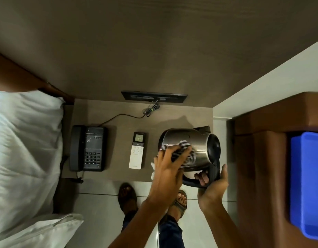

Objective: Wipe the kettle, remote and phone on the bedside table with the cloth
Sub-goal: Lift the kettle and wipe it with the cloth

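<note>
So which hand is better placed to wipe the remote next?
Left hand: it holds the cloth and is nearer the remote. The right hand grips the kettle handle.

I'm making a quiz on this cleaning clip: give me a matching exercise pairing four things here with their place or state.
Things:
1. stainless steel kettle with black handle
2. black corded desk phone
3. white remote with a small screen
4. striped cloth

Places or states:
A. lies flat at the table's middle
B. tipped on its side, held by the handle
C. pressed against metal by the left hand
D. nearest the bed

Pairs: 1-B, 2-D, 3-A, 4-C
</note>
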Action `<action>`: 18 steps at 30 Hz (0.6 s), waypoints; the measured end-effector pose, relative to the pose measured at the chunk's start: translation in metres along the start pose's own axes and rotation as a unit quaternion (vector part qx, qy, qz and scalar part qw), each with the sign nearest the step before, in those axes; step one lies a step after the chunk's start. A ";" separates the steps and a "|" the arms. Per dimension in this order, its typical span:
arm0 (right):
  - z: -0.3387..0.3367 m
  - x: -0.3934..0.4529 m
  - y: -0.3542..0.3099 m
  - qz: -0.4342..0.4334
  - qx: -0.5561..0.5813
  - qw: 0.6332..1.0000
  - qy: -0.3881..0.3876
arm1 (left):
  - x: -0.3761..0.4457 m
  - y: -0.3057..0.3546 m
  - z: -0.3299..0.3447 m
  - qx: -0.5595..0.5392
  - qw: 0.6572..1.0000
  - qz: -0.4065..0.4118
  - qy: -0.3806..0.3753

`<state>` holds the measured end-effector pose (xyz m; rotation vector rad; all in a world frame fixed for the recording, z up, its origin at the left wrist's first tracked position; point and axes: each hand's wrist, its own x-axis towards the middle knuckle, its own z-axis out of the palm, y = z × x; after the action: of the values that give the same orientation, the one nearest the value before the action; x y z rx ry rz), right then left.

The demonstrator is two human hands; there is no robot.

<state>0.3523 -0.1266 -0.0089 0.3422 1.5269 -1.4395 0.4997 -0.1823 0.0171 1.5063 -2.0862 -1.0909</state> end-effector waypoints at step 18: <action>0.009 -0.015 -0.020 -0.015 -0.004 0.996 -0.087 | 0.043 0.052 -0.027 -0.116 0.976 -0.108 0.148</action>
<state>0.3488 -0.1338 0.0166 0.1834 1.4026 -1.4472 0.4675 -0.2245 0.0667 1.6857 -1.5695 -1.0649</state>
